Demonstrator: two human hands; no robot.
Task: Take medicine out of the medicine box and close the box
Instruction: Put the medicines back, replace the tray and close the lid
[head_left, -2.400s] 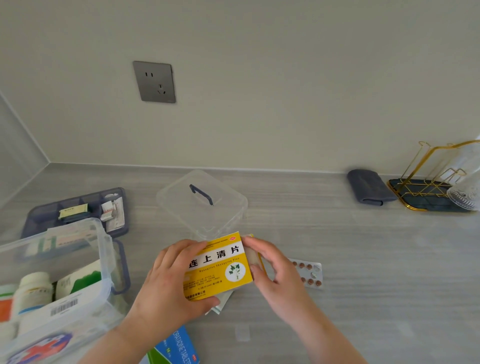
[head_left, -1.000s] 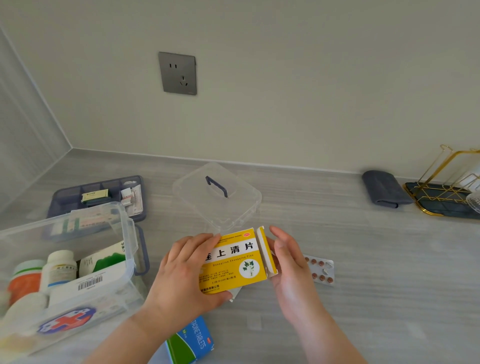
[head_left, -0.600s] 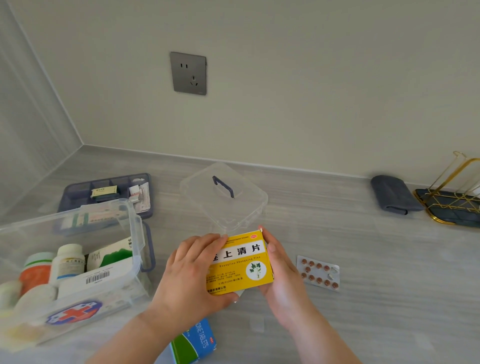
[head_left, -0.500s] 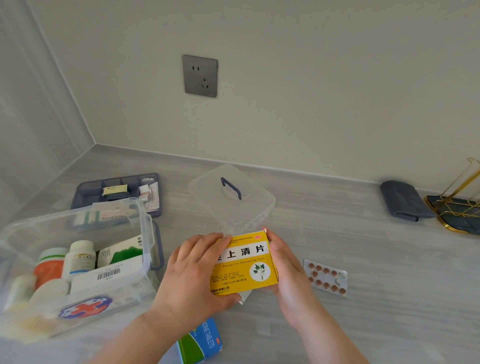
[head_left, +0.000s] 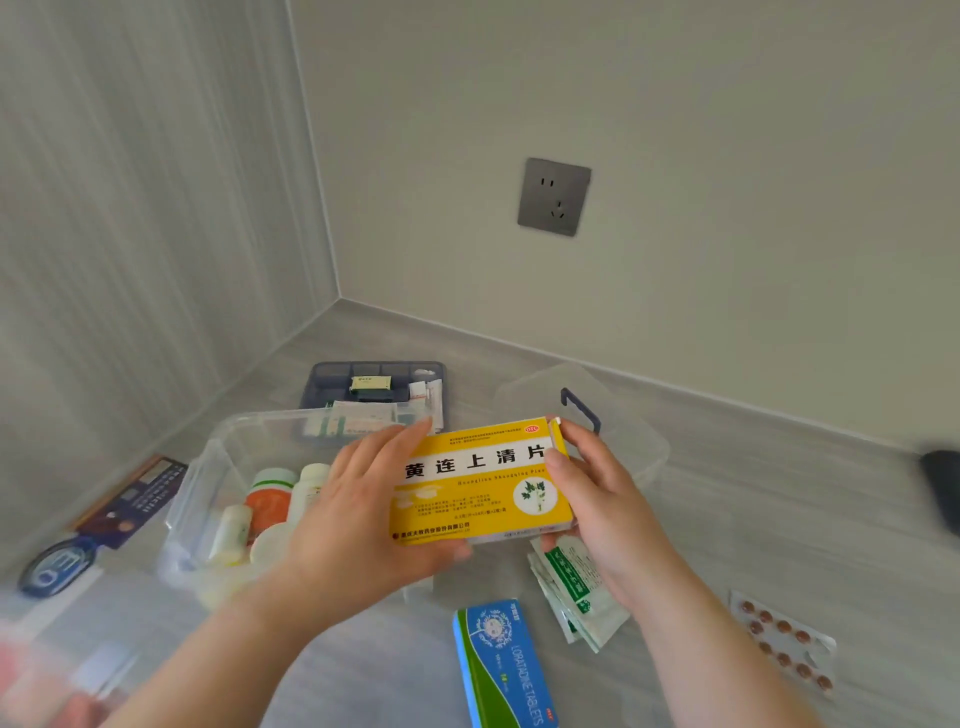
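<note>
You hold a yellow medicine carton (head_left: 480, 480) in both hands, your left hand (head_left: 358, 525) gripping its left end, your right hand (head_left: 592, 499) its right end. Behind your left hand stands the open clear medicine box (head_left: 223, 467) with bottles inside. Its clear lid (head_left: 639, 441) lies farther right. A blue-green carton (head_left: 501, 665) and a blister sheet (head_left: 784, 642) lie near you.

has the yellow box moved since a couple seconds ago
Yes. The yellow box has gone left, away from the pill strip on the counter, and now sits by the clear bin.
</note>
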